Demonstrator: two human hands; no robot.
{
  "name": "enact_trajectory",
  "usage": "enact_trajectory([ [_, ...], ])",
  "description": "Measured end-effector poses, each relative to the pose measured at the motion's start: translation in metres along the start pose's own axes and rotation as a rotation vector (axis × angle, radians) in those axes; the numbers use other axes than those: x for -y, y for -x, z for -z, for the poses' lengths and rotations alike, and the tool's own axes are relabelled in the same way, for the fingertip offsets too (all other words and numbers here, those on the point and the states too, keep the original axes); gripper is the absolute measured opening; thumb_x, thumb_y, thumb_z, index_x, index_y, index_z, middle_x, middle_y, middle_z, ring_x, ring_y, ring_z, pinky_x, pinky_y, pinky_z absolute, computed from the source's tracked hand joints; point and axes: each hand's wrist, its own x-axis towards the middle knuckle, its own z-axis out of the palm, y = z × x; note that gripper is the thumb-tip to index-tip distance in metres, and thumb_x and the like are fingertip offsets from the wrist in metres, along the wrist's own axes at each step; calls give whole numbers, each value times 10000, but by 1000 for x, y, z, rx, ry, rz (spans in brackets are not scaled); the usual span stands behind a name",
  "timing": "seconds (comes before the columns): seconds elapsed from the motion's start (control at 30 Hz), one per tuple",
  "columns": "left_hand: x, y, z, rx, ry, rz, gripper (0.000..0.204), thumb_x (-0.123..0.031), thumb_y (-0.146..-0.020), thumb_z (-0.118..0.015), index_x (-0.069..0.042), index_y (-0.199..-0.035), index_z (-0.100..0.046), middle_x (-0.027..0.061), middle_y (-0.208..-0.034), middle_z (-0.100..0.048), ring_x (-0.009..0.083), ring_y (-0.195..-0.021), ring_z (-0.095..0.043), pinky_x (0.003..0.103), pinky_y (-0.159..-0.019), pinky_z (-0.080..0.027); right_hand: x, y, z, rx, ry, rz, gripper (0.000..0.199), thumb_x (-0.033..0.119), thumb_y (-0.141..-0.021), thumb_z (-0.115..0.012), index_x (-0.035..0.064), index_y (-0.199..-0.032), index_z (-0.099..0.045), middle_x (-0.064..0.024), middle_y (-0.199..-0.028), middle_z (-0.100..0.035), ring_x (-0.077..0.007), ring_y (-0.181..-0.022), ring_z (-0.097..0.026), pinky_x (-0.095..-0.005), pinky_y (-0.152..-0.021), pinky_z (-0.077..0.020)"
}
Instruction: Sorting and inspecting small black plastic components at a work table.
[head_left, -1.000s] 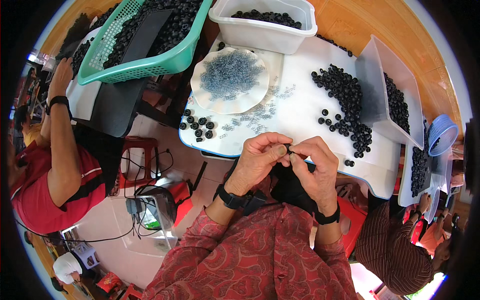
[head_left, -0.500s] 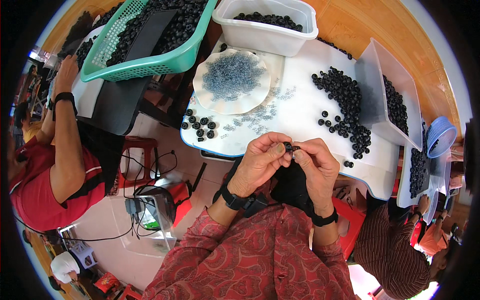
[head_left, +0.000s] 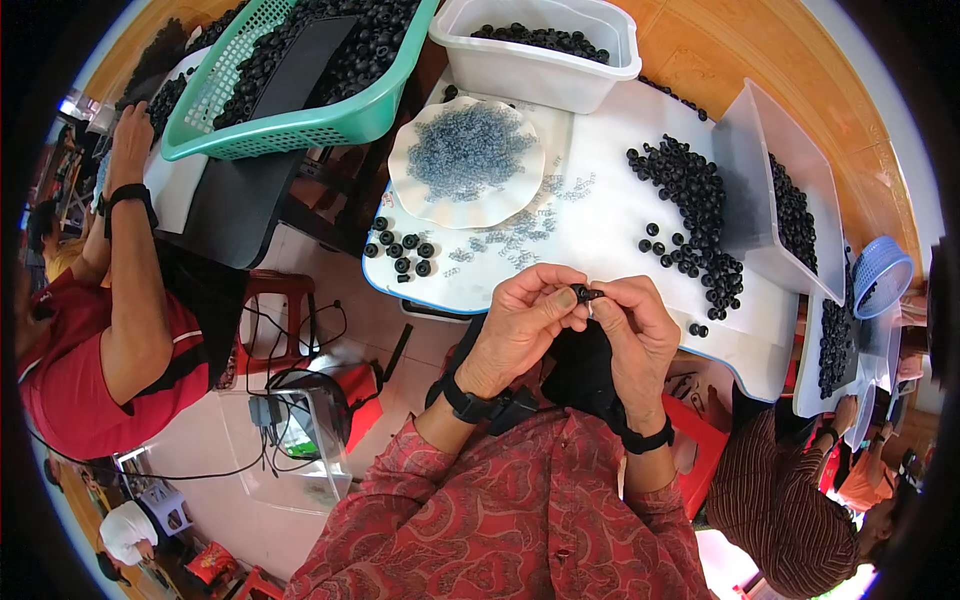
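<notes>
Beyond both hands, a smooth white worktop with a blue edge is spreading out; farther off to the left, a green plastic basket with perforated walls is holding a deep heap of black parts. Away to the right of the hands, a straight-sided translucent bin is holding more, as is an opaque white tub straight ahead, while a white plate with a wavy rim is sitting between that tub and the left hand. A loose black pile is lying beyond the right hand. The hands are meeting near the worktop's near edge, the left pinching a small black piece between thumb and forefinger, the right closing its fingertips around the dark far end. To me they seem to be working that piece by feel, and going on is probably calling for a firm left pinch and fine right fingertips. Ahead and left of the left hand, a few rounded, hollow-looking black pieces are sitting; tiny glassy, bluish-grey bits are heaping on the plate and straying toward the hands.
</notes>
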Motion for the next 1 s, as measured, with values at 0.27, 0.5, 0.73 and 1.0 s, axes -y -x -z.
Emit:
enact_trajectory([
  [0.27,-1,0,-1,-6,-15,-12,228,-5,-944,-607,40,-1168,-610,113,-986,-680,152,-851,-673,278,-767,-584,0,0,-1,-5,13,2,133,-12,-886,-677,-14,-1019,-690,-55,-932,-619,-115,-830,-596,-220,-733,-474],
  [0.5,-1,1,-3,-33,-67,-14,231,-9,-940,-617,40,-1165,-621,107,-989,-680,147,-842,-665,276,-773,-577,0,0,-2,-5,68,56,134,-25,-888,-669,-19,-1022,-681,-66,-928,-623,-118,-809,-615,-224,-717,-491],
  [0.73,-1,2,-6,-48,-109,-40,224,-9,-941,-613,34,-1159,-635,94,-988,-674,135,-801,-633,261,-771,-550,3,2,-7,-37,156,96,133,-39,-883,-668,-26,-1016,-674,-84,-908,-638,-129,-757,-643,-236,-674,-510],
  [1.0,-2,1,-7,-50,-260,-111,202,31,-937,-600,35,-1131,-657,64,-968,-649,114,-791,-611,233,-738,-525,6,1,-6,-31,295,194,149,-55,-861,-683,-23,-1007,-675,-99,-883,-648,-141,-734,-650,-248,-640,-517],
])
